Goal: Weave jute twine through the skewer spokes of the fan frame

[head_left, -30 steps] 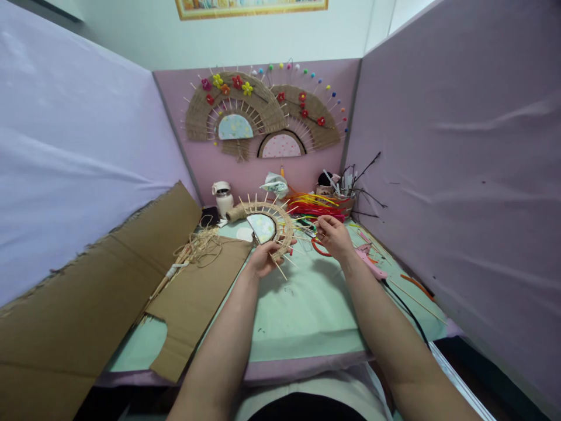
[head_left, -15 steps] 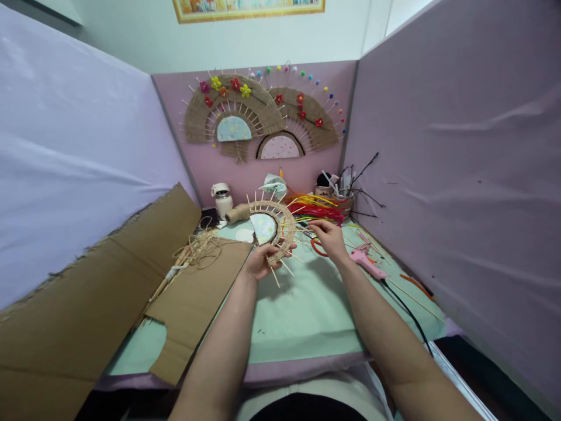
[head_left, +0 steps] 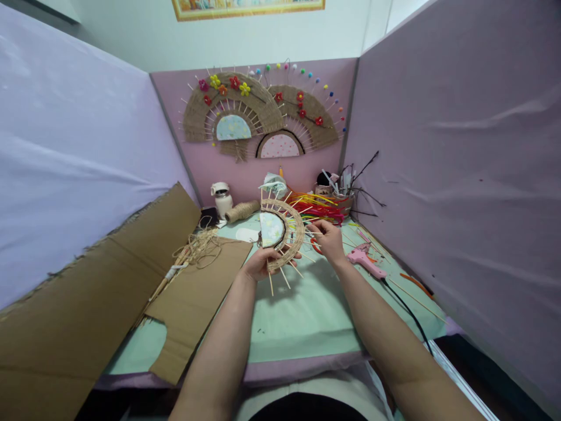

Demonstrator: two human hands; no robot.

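My left hand (head_left: 259, 264) grips the lower edge of a half-round fan (head_left: 280, 232) made of jute twine woven over wooden skewers, with a pale patterned paper centre. The fan is held up above the green table mat (head_left: 302, 310), tilted with its arc turned to the right. My right hand (head_left: 326, 237) is just right of the fan, fingers pinched at the twine or a skewer tip on its rim. What exactly the pinch holds is too small to make out.
A pink glue gun (head_left: 366, 261) with a black cord lies right of my hands. Cardboard sheets (head_left: 131, 275) and loose raffia (head_left: 197, 248) cover the left. A twine spool (head_left: 242, 211), white jar (head_left: 222, 199), coloured sticks (head_left: 319, 206) and a cup of tools (head_left: 339, 196) stand at the back. Finished fans (head_left: 258, 117) hang on the wall.
My left hand has turned the fan clockwise, so its arc now faces right instead of up. My right hand shifted slightly left toward the rim. The twine spool behind is now uncovered.
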